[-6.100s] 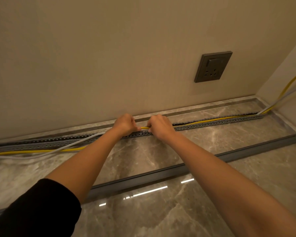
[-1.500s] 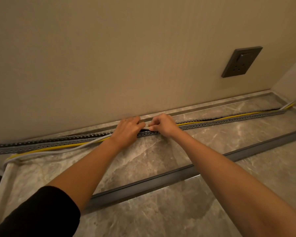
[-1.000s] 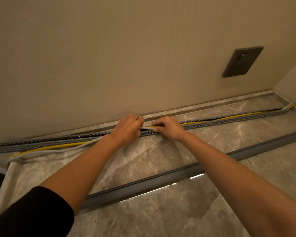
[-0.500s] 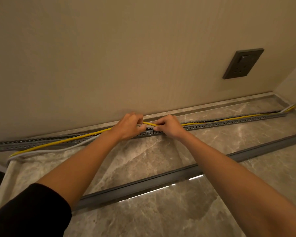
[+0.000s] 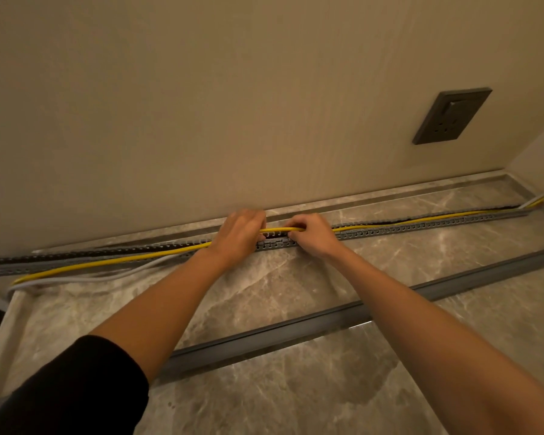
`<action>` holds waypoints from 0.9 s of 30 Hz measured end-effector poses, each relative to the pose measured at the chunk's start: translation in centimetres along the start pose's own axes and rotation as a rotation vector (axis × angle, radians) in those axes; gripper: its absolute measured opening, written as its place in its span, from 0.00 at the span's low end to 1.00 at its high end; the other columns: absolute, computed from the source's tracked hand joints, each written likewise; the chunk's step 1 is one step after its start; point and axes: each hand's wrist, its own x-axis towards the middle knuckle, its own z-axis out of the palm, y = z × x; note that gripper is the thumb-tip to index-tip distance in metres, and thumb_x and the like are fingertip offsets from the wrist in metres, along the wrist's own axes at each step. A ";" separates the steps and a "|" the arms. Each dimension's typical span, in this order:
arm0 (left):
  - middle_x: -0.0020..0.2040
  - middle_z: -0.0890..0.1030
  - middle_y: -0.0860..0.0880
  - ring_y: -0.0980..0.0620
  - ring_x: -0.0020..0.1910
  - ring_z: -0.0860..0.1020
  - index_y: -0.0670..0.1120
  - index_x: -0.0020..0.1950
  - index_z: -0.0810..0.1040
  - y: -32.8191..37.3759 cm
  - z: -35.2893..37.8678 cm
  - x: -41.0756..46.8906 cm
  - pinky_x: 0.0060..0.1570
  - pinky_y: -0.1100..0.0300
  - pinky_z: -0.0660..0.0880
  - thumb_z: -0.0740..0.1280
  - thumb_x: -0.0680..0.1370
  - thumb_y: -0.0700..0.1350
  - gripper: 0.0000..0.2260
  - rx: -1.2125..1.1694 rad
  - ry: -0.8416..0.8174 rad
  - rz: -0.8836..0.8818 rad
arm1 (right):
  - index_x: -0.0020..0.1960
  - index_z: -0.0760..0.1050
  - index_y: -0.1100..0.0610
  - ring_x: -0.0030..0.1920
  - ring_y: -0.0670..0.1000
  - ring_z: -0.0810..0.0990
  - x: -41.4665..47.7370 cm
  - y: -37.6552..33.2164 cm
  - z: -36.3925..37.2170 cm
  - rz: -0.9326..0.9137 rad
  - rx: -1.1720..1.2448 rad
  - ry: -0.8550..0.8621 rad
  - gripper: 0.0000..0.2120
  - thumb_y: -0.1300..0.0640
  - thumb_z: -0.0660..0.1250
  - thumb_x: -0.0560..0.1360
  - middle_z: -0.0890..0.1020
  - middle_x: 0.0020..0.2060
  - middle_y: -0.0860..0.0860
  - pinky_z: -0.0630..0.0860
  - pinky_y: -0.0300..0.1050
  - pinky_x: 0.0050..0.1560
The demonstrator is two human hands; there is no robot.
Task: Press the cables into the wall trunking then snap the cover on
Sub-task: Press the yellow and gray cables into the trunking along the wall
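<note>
Left hand [image 5: 237,235] and right hand [image 5: 311,235] both pinch the yellow cable [image 5: 281,229] above the slotted trunking [image 5: 421,228]. Cover [image 5: 296,332] lies apart on the floor.

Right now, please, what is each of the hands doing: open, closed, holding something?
Left hand: closed on the yellow cable, above the trunking.
Right hand: closed on the same yellow cable.

Your left arm wears a black sleeve [image 5: 76,390] ending near the elbow; your right forearm [image 5: 437,321] and both hands are bare.
</note>
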 end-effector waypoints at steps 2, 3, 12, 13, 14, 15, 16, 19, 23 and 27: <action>0.53 0.80 0.42 0.43 0.52 0.76 0.41 0.50 0.77 0.2 -0.1 0.3 0.47 0.54 0.70 0.67 0.76 0.40 0.05 -0.052 -0.021 -0.087 | 0.53 0.81 0.62 0.47 0.48 0.76 -0.3 0.2 -0.2 0.007 0.047 -0.017 0.11 0.68 0.63 0.74 0.84 0.49 0.58 0.70 0.40 0.47; 0.52 0.80 0.41 0.43 0.52 0.77 0.41 0.49 0.78 0.2 -0.1 0.4 0.46 0.54 0.71 0.68 0.75 0.40 0.05 -0.076 -0.032 -0.116 | 0.53 0.81 0.62 0.47 0.48 0.76 -0.3 0.3 -0.3 0.006 0.061 -0.025 0.11 0.68 0.63 0.74 0.83 0.48 0.57 0.71 0.39 0.46; 0.50 0.83 0.43 0.42 0.51 0.79 0.44 0.49 0.81 0.5 -0.5 -0.3 0.47 0.55 0.73 0.68 0.76 0.46 0.07 -0.064 0.000 -0.117 | 0.49 0.78 0.67 0.43 0.49 0.76 -0.4 0.7 -0.4 -0.081 0.119 -0.014 0.06 0.67 0.67 0.73 0.79 0.41 0.53 0.71 0.32 0.41; 0.49 0.83 0.43 0.43 0.51 0.79 0.44 0.47 0.82 0.5 -0.6 -0.3 0.47 0.55 0.73 0.69 0.75 0.45 0.06 -0.075 -0.007 -0.140 | 0.49 0.78 0.68 0.42 0.48 0.76 -0.4 0.7 -0.4 -0.079 0.127 -0.011 0.06 0.68 0.68 0.73 0.79 0.41 0.53 0.70 0.31 0.41; 0.49 0.84 0.43 0.43 0.51 0.80 0.44 0.46 0.82 0.6 -0.6 -0.3 0.46 0.56 0.73 0.70 0.74 0.45 0.05 -0.086 -0.014 -0.163 | 0.49 0.78 0.69 0.39 0.46 0.76 -0.3 0.8 -0.4 -0.071 0.134 -0.007 0.07 0.68 0.68 0.72 0.79 0.39 0.52 0.70 0.29 0.41; 0.48 0.84 0.43 0.43 0.51 0.80 0.44 0.45 0.83 0.7 -0.7 -0.2 0.47 0.56 0.73 0.70 0.74 0.44 0.05 -0.089 -0.021 -0.183 | 0.49 0.78 0.70 0.36 0.44 0.75 -0.2 0.8 -0.5 -0.057 0.135 -0.004 0.07 0.69 0.69 0.72 0.79 0.37 0.51 0.70 0.28 0.39; 0.49 0.84 0.42 0.42 0.51 0.80 0.44 0.44 0.83 0.9 -0.7 -0.2 0.47 0.56 0.74 0.70 0.73 0.43 0.04 -0.089 -0.023 -0.203 | 0.49 0.78 0.70 0.35 0.42 0.74 -0.1 0.7 -0.5 -0.041 0.127 -0.007 0.07 0.69 0.68 0.72 0.77 0.34 0.49 0.69 0.27 0.38; 0.50 0.84 0.40 0.40 0.53 0.79 0.41 0.46 0.83 1.3 -0.6 0.1 0.49 0.53 0.75 0.68 0.73 0.40 0.06 -0.112 0.006 -0.285 | 0.49 0.79 0.68 0.38 0.48 0.75 0.3 0.5 -0.4 -0.025 0.069 -0.027 0.06 0.69 0.68 0.72 0.78 0.35 0.51 0.70 0.35 0.39; 0.47 0.83 0.38 0.39 0.50 0.80 0.37 0.38 0.80 1.5 -0.7 0.5 0.43 0.53 0.74 0.73 0.71 0.41 0.07 -0.210 0.023 -0.415 | 0.49 0.81 0.64 0.44 0.49 0.75 0.8 0.0 0.0 0.014 -0.015 -0.003 0.07 0.67 0.68 0.73 0.83 0.45 0.59 0.69 0.38 0.42; 0.46 0.84 0.38 0.41 0.49 0.81 0.36 0.42 0.82 1.6 -0.4 0.7 0.40 0.57 0.69 0.75 0.70 0.42 0.09 -0.305 0.062 -0.511 | 0.49 0.82 0.64 0.45 0.48 0.74 0.9 -0.4 -0.1 0.047 -0.062 -0.008 0.07 0.65 0.68 0.73 0.84 0.47 0.59 0.68 0.38 0.45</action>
